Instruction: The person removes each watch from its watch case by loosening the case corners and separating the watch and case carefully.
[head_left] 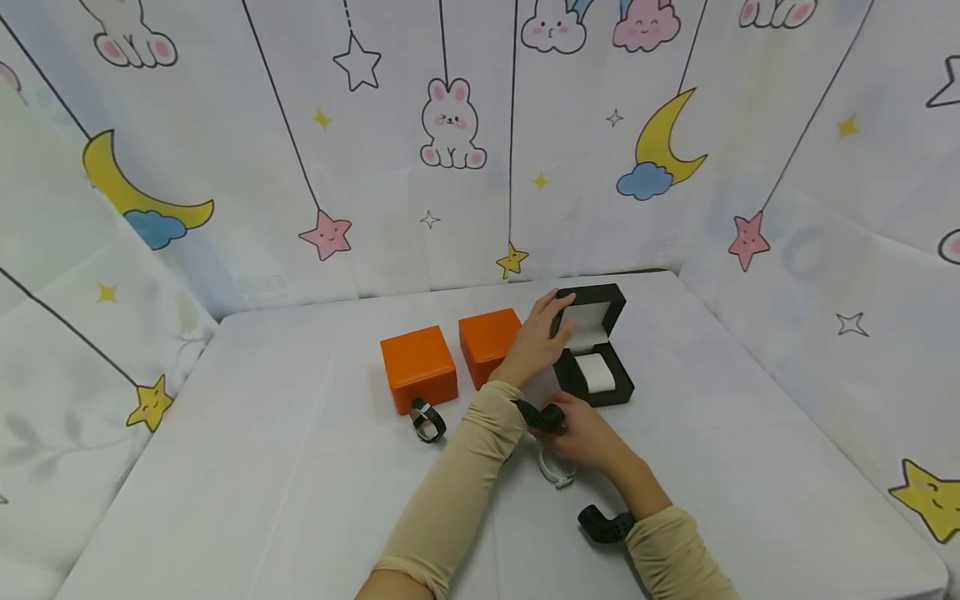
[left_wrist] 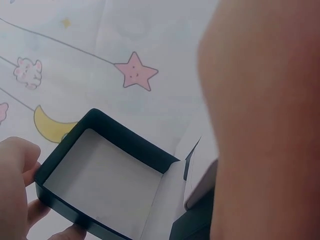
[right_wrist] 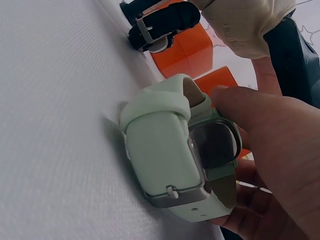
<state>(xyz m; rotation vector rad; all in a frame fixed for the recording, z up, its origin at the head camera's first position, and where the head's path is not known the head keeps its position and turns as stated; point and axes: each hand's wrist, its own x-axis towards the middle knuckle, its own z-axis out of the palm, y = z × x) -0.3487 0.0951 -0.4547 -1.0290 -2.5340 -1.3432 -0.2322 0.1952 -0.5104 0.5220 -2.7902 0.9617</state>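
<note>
A black watch box (head_left: 592, 375) stands with its lid up and a white cushion (head_left: 596, 372) inside. My left hand (head_left: 536, 337) holds the raised lid (head_left: 596, 296) at its left side; in the left wrist view, fingers (left_wrist: 37, 212) curl at the lid's edge. Below it, my right hand (head_left: 588, 433) grips a pale green watch (head_left: 557, 468) close over the table. Seen from the right wrist, the thumb is at the strap's top and the fingers are at its lower side. The watch (right_wrist: 160, 150) has a looped strap and a metal buckle.
Two orange boxes (head_left: 417, 367) stand left of the black box, the right one (head_left: 483, 337) partly behind my left hand. A black-strapped watch (head_left: 427, 421) lies before the left box. Black curved mounts (head_left: 603, 525) sit on my wrists. A patterned cloth (head_left: 450, 208) hangs behind the table.
</note>
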